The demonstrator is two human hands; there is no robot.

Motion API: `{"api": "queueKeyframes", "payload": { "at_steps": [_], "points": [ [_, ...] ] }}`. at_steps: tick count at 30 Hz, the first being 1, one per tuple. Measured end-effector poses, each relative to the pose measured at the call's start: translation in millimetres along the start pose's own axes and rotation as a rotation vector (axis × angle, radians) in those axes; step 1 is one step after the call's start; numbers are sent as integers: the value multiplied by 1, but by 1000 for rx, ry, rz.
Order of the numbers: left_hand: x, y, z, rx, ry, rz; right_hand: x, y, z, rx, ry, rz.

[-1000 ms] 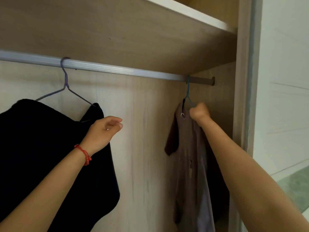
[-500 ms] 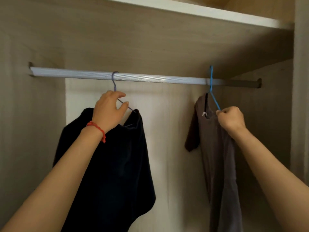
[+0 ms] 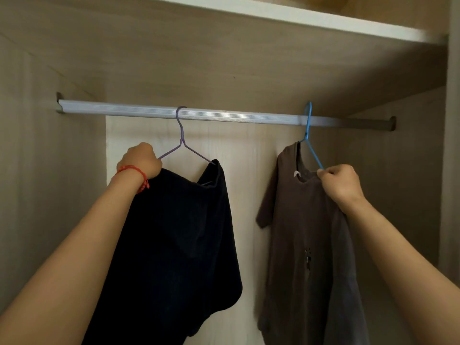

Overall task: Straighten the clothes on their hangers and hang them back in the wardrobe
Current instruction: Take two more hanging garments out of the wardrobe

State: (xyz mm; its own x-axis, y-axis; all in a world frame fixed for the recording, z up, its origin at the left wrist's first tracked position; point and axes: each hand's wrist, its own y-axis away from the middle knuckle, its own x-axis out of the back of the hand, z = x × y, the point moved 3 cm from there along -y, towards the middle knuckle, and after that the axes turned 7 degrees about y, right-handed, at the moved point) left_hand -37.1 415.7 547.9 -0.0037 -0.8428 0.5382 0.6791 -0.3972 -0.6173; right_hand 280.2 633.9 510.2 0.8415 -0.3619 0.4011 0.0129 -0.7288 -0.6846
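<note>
Hands clenched: left hand [image 3: 139,161] on purple hanger [image 3: 183,145], right hand [image 3: 341,181] on blue hanger [image 3: 311,145], fingertips hidden.

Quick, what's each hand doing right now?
Left hand: closed on the purple hanger at the dark garment's shoulder.
Right hand: closed on the blue hanger and the brown T-shirt's collar.

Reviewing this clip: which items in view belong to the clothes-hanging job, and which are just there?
Job:
left hand
right hand
purple wire hanger
blue wire hanger
black garment
grey-brown T-shirt
silver metal wardrobe rail

Just there:
white-edged wooden shelf
red string bracelet
</note>
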Motion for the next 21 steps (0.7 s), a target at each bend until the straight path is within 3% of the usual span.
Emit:
{"api": "queueKeyframes", "payload": {
  "at_steps": [5, 14, 21],
  "points": [
    [-6, -5, -2, 149, 393, -42, 5, -1, -10, 36, -41, 47],
    [-16, 9, 32, 172, 840, -58, 2, 10, -9, 23, -85, 57],
    [-69, 49, 14, 320, 1008, -373, -16, 48, 13, -19, -124, 10]
  ]
}}
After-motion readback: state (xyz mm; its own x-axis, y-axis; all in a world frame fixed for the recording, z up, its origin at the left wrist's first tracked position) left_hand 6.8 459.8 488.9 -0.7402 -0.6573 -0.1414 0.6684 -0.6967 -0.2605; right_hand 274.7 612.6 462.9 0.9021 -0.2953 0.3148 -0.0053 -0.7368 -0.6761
